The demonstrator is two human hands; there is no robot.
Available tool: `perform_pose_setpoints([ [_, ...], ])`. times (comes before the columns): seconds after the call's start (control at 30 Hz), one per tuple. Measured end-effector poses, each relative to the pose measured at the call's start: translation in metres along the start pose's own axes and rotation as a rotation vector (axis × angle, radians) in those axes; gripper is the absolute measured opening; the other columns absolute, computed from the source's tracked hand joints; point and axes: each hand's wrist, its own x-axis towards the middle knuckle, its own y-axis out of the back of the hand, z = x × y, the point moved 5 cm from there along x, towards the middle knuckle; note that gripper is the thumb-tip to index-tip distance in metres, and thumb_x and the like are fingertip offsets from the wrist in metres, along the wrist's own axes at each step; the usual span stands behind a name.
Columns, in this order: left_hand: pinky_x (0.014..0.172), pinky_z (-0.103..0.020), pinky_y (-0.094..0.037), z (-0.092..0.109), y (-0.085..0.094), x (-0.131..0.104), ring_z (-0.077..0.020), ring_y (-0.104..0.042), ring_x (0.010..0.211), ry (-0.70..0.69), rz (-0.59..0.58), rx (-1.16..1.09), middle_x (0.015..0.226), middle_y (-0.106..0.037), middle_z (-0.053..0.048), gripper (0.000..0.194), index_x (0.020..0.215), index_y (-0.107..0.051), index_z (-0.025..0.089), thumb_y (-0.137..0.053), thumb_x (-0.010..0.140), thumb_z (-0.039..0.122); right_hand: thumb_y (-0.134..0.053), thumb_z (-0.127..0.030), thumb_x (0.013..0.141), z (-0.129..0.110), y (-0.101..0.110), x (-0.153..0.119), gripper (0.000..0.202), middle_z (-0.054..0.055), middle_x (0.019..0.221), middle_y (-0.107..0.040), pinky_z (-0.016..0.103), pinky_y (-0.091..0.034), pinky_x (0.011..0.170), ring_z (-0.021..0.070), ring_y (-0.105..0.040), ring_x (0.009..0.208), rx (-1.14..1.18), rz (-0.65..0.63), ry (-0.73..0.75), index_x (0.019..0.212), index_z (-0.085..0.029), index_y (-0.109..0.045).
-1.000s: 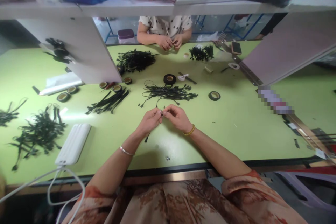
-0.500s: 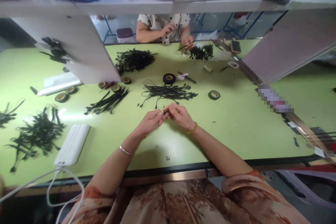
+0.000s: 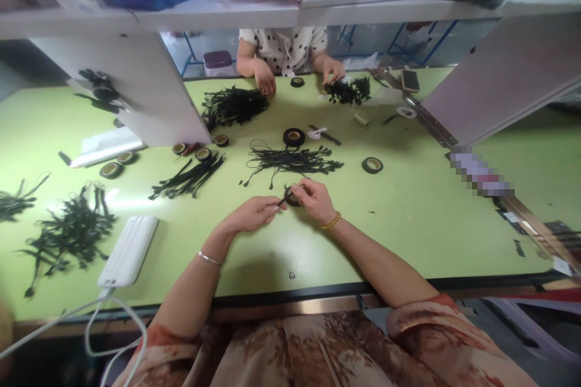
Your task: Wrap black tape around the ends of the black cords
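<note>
Near the middle of the green table, my left hand (image 3: 261, 213) pinches a short thin black cable piece (image 3: 285, 198). My right hand (image 3: 313, 198) has its fingers closed at the cable's other end, in front of a black tape roll (image 3: 293, 195) that they partly cover. Just beyond my hands lies a bundle of black cables (image 3: 290, 159) with small connectors. Behind that bundle is another black tape roll (image 3: 294, 137). A further tape roll (image 3: 372, 164) rests to the right.
More black cables lie left (image 3: 72, 227) beside a white power bank (image 3: 129, 251) with a white cord. White partitions (image 3: 131, 91) hold up a loaded shelf (image 3: 318, 12). Across the table, a person in a dotted top (image 3: 290, 51) has both hands near cable piles.
My left hand has moved slightly left, and the cable piece and tape roll between my hands now show. Across the table, the other person's hands have parted and lowered.
</note>
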Motion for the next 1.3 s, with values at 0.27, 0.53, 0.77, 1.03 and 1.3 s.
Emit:
perform_pose_setpoints([
  [0.27,0.077,-0.034,-0.049,-0.033,0.087,-0.021,-0.0192,-0.061,0.083,0.140,0.842,0.089,0.089,-0.066,-0.007,0.038,0.120,-0.063,0.017,-0.054,0.088,0.034,-0.048,-0.056,0.093,0.014,0.013,0.010,0.041,0.005,0.075,-0.066,0.032,-0.047,0.071,0.0181,-0.059,0.071,-0.075,0.126,0.032,0.081,-0.019,-0.062],
  [0.53,0.105,-0.046,-0.044,-0.025,0.049,0.002,-0.0248,-0.057,0.116,-0.056,0.800,0.411,0.124,-0.062,-0.014,0.033,0.120,-0.064,0.017,-0.048,0.093,0.026,-0.047,-0.029,0.095,0.011,-0.007,0.008,0.023,0.009,0.086,-0.068,0.039,-0.042,0.085,0.0222,-0.056,0.086,-0.546,0.060,0.334,0.084,-0.019,-0.064],
  [0.77,0.103,-0.050,-0.043,-0.031,0.007,0.034,-0.0306,-0.055,0.118,-0.098,0.521,0.749,0.134,-0.059,-0.017,0.041,0.129,-0.061,0.014,-0.054,0.091,0.027,-0.053,-0.029,0.093,0.007,-0.017,0.001,0.017,0.008,0.091,-0.069,0.039,-0.038,0.084,0.0230,-0.056,0.089,-0.701,0.033,0.437,0.090,-0.018,-0.066],
  [1.03,0.078,-0.033,-0.050,-0.035,0.032,0.011,-0.0188,-0.065,0.082,-0.056,0.769,0.041,0.085,-0.072,-0.006,0.014,0.096,-0.066,0.018,-0.061,0.084,0.024,-0.058,-0.041,0.090,0.003,-0.011,-0.001,0.024,0.006,0.082,-0.069,0.037,-0.034,0.077,0.0223,-0.055,0.082,-0.830,0.079,0.317,0.085,-0.018,-0.064],
  [1.3,0.061,-0.021,-0.047,-0.044,0.032,0.012,-0.0119,-0.065,0.072,0.023,0.689,-0.828,0.078,-0.069,-0.003,0.035,0.098,-0.060,0.015,-0.078,0.068,0.021,-0.063,-0.040,0.085,0.005,-0.018,-0.005,0.024,0.013,0.091,-0.069,0.039,-0.032,0.075,0.0285,-0.053,0.089,-1.117,0.006,0.223,0.088,-0.016,-0.065],
])
